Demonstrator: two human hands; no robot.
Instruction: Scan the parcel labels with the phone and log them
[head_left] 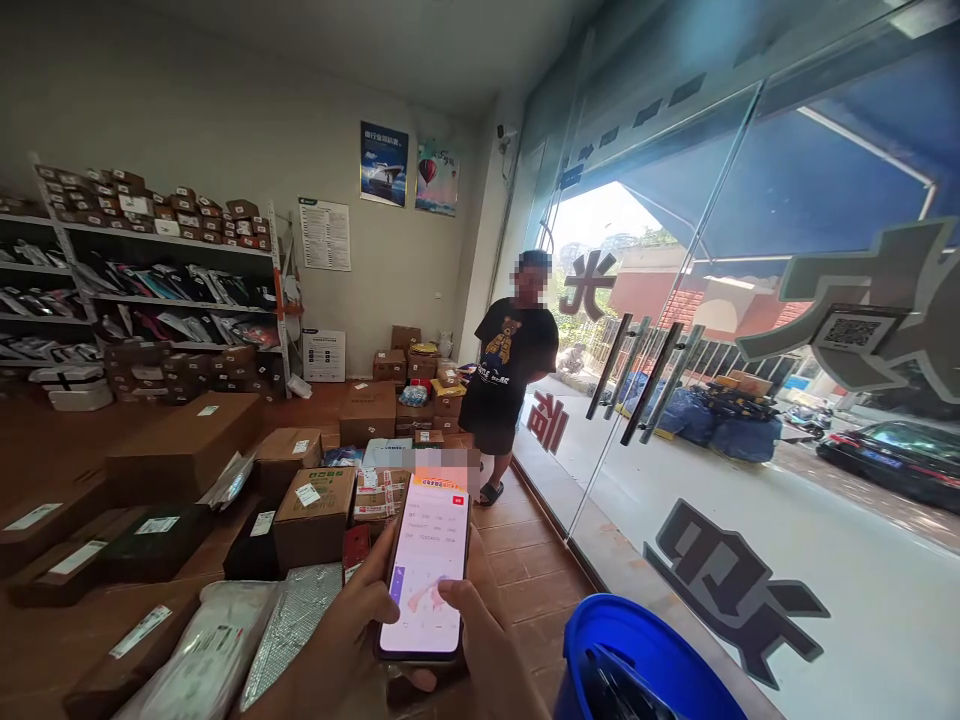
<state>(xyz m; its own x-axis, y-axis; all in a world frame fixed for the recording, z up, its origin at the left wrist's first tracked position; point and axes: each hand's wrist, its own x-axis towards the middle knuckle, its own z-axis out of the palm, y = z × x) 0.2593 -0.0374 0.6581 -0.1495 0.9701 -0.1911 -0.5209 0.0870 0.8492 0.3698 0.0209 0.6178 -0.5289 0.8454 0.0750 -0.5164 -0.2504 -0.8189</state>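
Daylight through glass doors; edges warped.

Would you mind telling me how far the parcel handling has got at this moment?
Done: cartons lie labelled on the floor. In hand: the left hand holds a lit phone, the right hand thumbing its screen. Left: a person stands empty-handed by the glass door.

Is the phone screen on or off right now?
On: the phone in the left hand shows a lit pink-and-white page, with the right hand thumb touching it.
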